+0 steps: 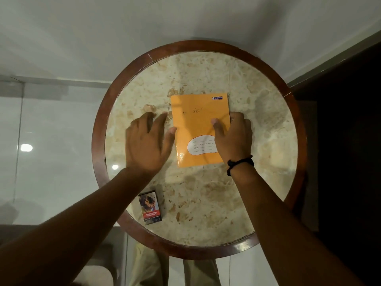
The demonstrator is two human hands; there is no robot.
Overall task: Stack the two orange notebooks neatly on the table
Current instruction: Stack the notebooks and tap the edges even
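A round tabletop (257, 124) of mottled beige stone with a dark wooden rim fills the middle of the head view. An orange notebook (198, 124) lies flat a little beyond the centre of the tabletop, its cover up, with a white label patch near its near edge and a small printed logo at its far right corner. Only one orange cover can be seen; whether a second notebook lies beneath it cannot be told from this angle.

The right hand (233, 137) rests on the right edge of the notebook. Its thumb (216, 126) lies pressed on top of the cover, while the other fingers curl down past the right edge, so the hand pinches that side of the notebook. A dark band (240, 164) circles the right wrist.

The left hand (148, 141) is spread open, palm down, just beside the left edge of the notebook. Its thumb tip touches or nearly touches that edge; the picture is blurred there, so which cannot be told. The fingers are splayed toward the far left of the tabletop, and the hand holds nothing.

A small printed box (150, 207) with a red band stands near the near left edge of the tabletop, well apart from the notebook and partly behind the left forearm.
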